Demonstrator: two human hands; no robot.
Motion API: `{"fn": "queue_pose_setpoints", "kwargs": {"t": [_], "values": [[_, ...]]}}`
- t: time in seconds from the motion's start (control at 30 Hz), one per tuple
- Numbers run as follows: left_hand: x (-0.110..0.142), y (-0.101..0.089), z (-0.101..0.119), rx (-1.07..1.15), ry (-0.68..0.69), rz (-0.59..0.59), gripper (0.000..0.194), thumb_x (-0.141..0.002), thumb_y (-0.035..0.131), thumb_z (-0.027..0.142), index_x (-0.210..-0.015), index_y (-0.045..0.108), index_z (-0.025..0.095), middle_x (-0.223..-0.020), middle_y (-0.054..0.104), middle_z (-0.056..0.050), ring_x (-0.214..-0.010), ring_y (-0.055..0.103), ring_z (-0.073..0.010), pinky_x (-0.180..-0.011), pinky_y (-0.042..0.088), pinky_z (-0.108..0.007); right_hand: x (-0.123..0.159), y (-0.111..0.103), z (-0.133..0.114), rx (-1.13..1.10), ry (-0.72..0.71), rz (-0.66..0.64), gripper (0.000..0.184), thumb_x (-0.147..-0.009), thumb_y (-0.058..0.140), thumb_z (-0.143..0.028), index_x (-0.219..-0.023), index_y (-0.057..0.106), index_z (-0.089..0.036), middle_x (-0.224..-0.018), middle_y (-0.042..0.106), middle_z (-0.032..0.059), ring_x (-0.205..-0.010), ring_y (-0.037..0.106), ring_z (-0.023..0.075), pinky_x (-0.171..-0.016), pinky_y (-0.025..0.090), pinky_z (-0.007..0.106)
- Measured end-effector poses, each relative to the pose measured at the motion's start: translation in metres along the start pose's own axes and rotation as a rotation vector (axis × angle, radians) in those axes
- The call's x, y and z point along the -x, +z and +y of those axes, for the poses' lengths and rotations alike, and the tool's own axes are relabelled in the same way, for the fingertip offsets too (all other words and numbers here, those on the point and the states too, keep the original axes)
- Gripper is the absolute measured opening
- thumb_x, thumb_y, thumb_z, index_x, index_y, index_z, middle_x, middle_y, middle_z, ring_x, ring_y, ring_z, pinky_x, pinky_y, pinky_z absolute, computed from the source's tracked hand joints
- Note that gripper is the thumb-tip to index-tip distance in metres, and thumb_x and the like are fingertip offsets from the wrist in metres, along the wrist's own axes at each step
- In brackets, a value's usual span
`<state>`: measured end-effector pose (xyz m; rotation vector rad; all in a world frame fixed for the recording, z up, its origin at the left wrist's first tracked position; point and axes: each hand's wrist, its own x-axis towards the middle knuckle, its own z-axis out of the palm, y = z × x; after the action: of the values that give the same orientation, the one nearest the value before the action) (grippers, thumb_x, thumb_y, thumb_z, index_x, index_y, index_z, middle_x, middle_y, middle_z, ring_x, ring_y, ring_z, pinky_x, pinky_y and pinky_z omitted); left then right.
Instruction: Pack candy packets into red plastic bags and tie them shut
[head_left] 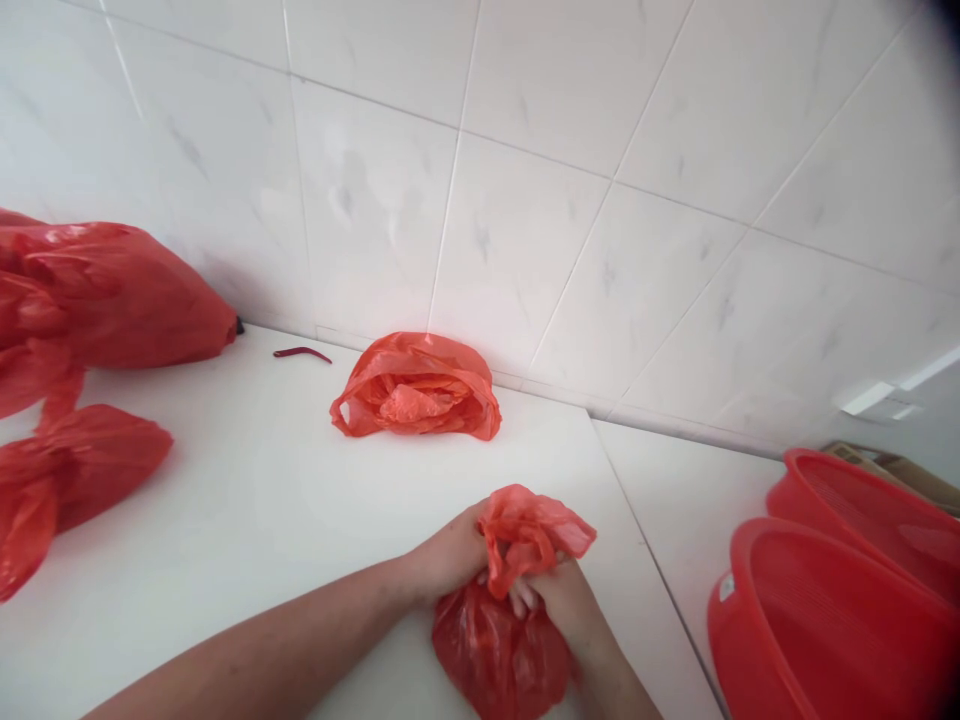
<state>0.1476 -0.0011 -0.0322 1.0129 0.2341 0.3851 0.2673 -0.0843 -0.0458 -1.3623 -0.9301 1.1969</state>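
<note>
A filled red plastic bag [502,650] stands at the near edge of the white table, its loose top bunched upward. My left hand [461,550] grips the gathered neck from the left, its fingers mostly hidden by the crumpled plastic. From the right, my right hand [551,590] closes on the same neck, with a few fingertips showing below the bunched top. Farther back, near the wall, lies a second red plastic bag [416,400] with its mouth open and crumpled plastic inside.
Filled red bags, a large one [142,300] and a smaller one [112,465], lie at the left. A thin dark red curved piece [302,352] rests near the tiled wall [525,230]. Red plastic baskets [750,570] stand at the right, past a table seam.
</note>
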Motion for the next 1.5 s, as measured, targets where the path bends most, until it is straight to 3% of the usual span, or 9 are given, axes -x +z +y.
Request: {"fn": "queue_pose_setpoints", "kwargs": {"t": [0.07,0.13,0.27,0.37,0.53,0.83,0.97,1.17,1.5], "values": [[0.002,0.000,0.000,-0.122,0.000,-0.096,0.006,-0.072,0.066,0.016,-0.076,0.071,0.015,-0.066,0.067,-0.004,-0.065,0.063,-0.0200,-0.066,0.049,-0.033,-0.002,-0.003,0.002,-0.067,0.038,0.063,0.046,-0.077,0.057,-0.034,-0.039,0.035,-0.021,-0.035,0.040,-0.0042,-0.039,0.040,0.0091,-0.048,0.035,0.025],[0.004,-0.002,-0.005,-0.211,0.033,-0.084,0.048,-0.066,0.073,0.013,-0.113,0.063,0.019,-0.078,0.069,-0.003,-0.074,0.064,-0.0204,-0.071,0.049,-0.032,-0.004,-0.005,0.002,-0.098,0.053,0.160,0.034,-0.074,0.061,-0.034,-0.047,0.046,-0.020,-0.041,0.046,-0.0043,-0.042,0.045,0.0110,-0.047,0.035,0.025],[0.008,-0.003,-0.019,-0.297,0.127,0.122,0.117,-0.062,0.081,0.021,-0.149,0.002,0.026,-0.090,0.069,-0.003,-0.077,0.066,-0.0198,-0.077,0.049,-0.033,-0.004,-0.002,0.002,-0.032,0.003,0.281,0.011,-0.068,0.068,-0.026,-0.065,0.059,-0.021,-0.056,0.058,-0.0030,-0.052,0.052,0.0146,-0.049,0.039,0.026],[0.006,-0.001,-0.021,-0.272,0.183,0.187,0.085,-0.085,0.057,0.039,-0.149,0.003,0.023,-0.072,0.067,0.000,-0.062,0.065,-0.0182,-0.069,0.050,-0.033,-0.002,0.001,0.004,0.040,0.021,0.248,0.030,-0.076,0.063,-0.035,-0.052,0.051,-0.021,-0.041,0.045,-0.0045,-0.042,0.043,0.0124,-0.045,0.034,0.026],[-0.002,-0.008,-0.012,-0.323,0.273,0.438,0.037,-0.085,0.056,0.045,-0.109,0.067,0.019,-0.103,0.069,-0.008,-0.099,0.062,-0.0245,-0.092,0.042,-0.034,0.001,-0.005,0.007,-0.019,0.043,0.124,0.045,-0.079,0.060,-0.039,-0.041,0.047,-0.020,-0.042,0.047,-0.0007,-0.047,0.046,0.0133,-0.054,0.039,0.028],[-0.004,-0.014,-0.008,0.086,0.136,0.212,0.054,-0.088,0.046,0.052,-0.132,0.046,0.020,-0.071,0.071,-0.004,-0.064,0.066,-0.0220,-0.067,0.048,-0.035,0.006,-0.021,-0.002,-0.632,0.054,-0.188,0.076,-0.071,0.035,-0.083,-0.089,0.070,-0.018,-0.069,0.064,0.0080,-0.066,0.059,0.0237,-0.070,0.048,0.040],[-0.005,-0.019,-0.008,0.010,0.125,0.331,0.048,-0.085,0.055,0.048,-0.121,0.057,0.016,-0.086,0.071,-0.007,-0.078,0.065,-0.0207,-0.078,0.047,-0.033,0.005,-0.015,-0.003,-0.526,0.012,-0.078,0.046,-0.072,0.071,-0.048,-0.111,0.062,-0.026,-0.097,0.069,0.0046,-0.085,0.064,0.0219,-0.083,0.048,0.038],[-0.006,-0.018,-0.007,0.075,0.088,0.343,0.043,-0.085,0.057,0.043,-0.118,0.059,0.016,-0.093,0.071,-0.009,-0.082,0.066,-0.0206,-0.083,0.047,-0.035,0.008,-0.006,-0.007,-0.210,-0.010,-0.020,0.068,-0.074,0.071,-0.023,-0.134,0.038,-0.030,-0.104,0.066,0.0047,-0.087,0.064,0.0222,-0.079,0.050,0.039],[-0.002,-0.008,-0.009,0.178,0.081,0.225,0.037,-0.088,0.054,0.041,-0.113,0.061,0.014,-0.091,0.070,-0.010,-0.081,0.066,-0.0195,-0.081,0.048,-0.035,-0.004,-0.001,-0.001,0.104,-0.023,0.167,0.012,-0.072,0.055,-0.014,-0.083,0.059,-0.019,-0.074,0.062,-0.0008,-0.071,0.060,0.0184,-0.061,0.047,0.028]]}}
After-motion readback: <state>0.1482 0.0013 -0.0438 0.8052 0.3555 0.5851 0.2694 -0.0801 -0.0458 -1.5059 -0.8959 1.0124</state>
